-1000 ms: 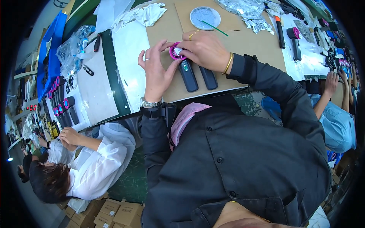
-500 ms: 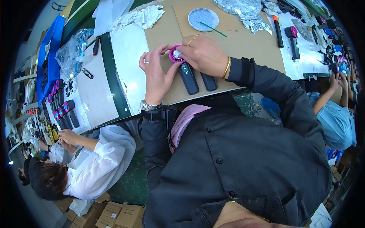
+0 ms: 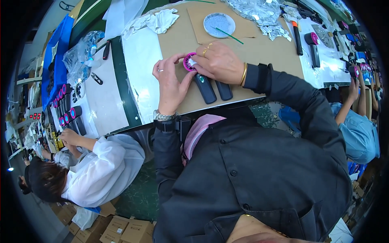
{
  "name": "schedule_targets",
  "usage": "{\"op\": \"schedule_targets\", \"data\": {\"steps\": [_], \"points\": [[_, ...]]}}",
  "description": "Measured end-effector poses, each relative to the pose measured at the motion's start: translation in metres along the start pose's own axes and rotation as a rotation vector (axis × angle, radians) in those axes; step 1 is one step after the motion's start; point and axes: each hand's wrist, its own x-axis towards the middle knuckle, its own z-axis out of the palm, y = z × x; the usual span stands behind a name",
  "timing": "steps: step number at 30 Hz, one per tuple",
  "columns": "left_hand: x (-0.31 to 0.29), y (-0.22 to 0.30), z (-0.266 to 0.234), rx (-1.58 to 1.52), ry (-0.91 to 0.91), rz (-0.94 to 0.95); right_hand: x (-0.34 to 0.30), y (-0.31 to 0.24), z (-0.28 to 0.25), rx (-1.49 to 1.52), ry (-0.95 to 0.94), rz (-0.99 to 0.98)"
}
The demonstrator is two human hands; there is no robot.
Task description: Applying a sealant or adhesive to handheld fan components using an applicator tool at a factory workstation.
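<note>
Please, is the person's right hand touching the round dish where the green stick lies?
Apart. The head view shows it: brown cardboard is visible between the right hand and the dish.

Green floor, brown cartons, green worktable, bright light

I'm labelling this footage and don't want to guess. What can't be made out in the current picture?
All in the head view:
- White piece at the pink ring: full shape hidden by the right hand.
- Second dark handle: upper end hidden by the same hand.
- Co-worker's hands, left: anything in them is too small to tell.
- Cardboard boxes: cut off by the lower edge.
</note>
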Motion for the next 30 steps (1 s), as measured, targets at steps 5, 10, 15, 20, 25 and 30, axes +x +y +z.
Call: {"op": "schedule_targets", "data": {"steps": [5,10,15,20,25,30], "points": [[0.003,-0.002,0.003,0.000,-0.018,-0.007,-0.006,0.004,-0.001,0.139,0.018,0.073],[0.002,0.001,0.008,-0.054,0.010,0.014,-0.006,-0.001,0.000,0.083,-0.004,0.032],[-0.001,0.004,0.011,-0.062,-0.031,-0.032,-0.016,-0.015,-0.023,0.208,0.194,0.188],[-0.002,0.005,0.004,-0.106,-0.037,-0.058,-0.045,-0.013,-0.032,0.382,0.300,0.471],[0.004,0.018,0.008,-0.061,0.019,0.000,-0.062,-0.011,-0.029,0.531,0.226,0.732],[0.016,0.029,0.020,-0.078,0.063,-0.006,-0.064,-0.003,-0.017,0.693,0.180,0.905]]}}
